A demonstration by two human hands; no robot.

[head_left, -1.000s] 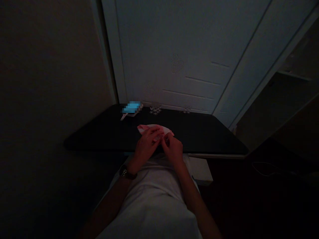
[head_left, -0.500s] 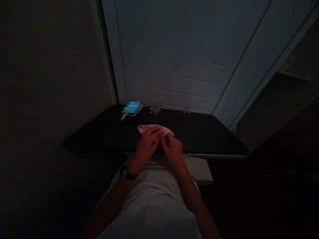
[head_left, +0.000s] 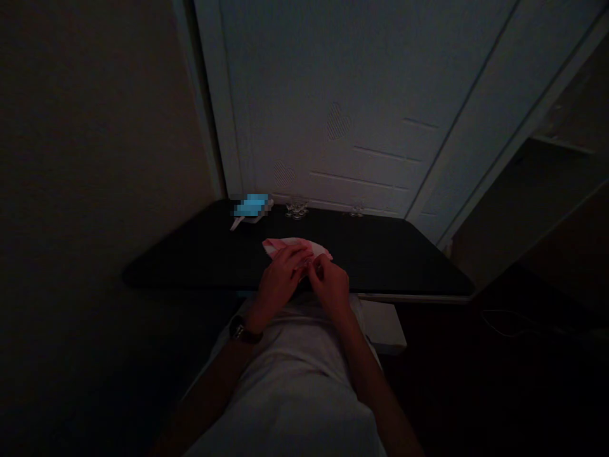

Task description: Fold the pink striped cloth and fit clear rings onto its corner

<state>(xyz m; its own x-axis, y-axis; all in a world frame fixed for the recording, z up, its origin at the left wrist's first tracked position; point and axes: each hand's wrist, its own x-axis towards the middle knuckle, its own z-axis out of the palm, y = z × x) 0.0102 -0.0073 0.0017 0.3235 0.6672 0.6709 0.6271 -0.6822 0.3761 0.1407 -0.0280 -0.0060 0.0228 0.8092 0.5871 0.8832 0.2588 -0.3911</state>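
Note:
A pink and white piece of folded material (head_left: pixel 321 250), cloth or paper, lies at the near edge of the black tabletop, in front of my body. Across its left and middle part rests my left hand (head_left: pixel 281 271), fingers bent together and holding it. My right hand (head_left: pixel 328 279) is closed in a pinch at its near right side, thumb and forefinger close to the left fingertips. Something small and shiny may be between the fingertips, but the dim light hides what it is. A dark watch (head_left: pixel 243 330) is on my left wrist.
At the back of the black tabletop (head_left: pixel 390 260) sits a bright-screened device (head_left: pixel 252 205) on a pale stand. A cluster of small shiny pieces (head_left: pixel 297 211) and a smaller group (head_left: pixel 356 211) lie beside the panelled door (head_left: pixel 295 95). Below right is a white box (head_left: pixel 384 324).
Both hands stay in nearly the same place on the pink and white material. Only slight finger motion shows near the right pinch.

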